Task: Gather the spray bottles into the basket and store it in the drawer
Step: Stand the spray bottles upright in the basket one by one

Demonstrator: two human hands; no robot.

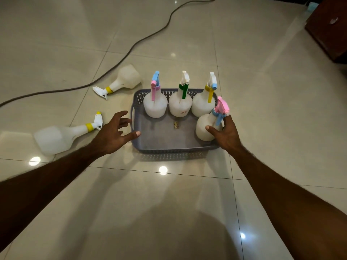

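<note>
Already the grey basket (165,136) held four upright spray bottles; the right hand (226,135) was clamped on the pink-topped one (208,126) at its near right corner. The left hand (114,132) hung open beside the left rim. Two bottles (124,79) (62,136) lay on the tiled floor (169,203) — plenty of bare tile around, a cable (131,47) behind.

Dim, warm indoor light from overhead — small bright glare spots dot the glossy floor (169,203). A broad soft shadow pools at the bottom. Wide-angle bending shows toward the edges; the centre stays sharp.
</note>
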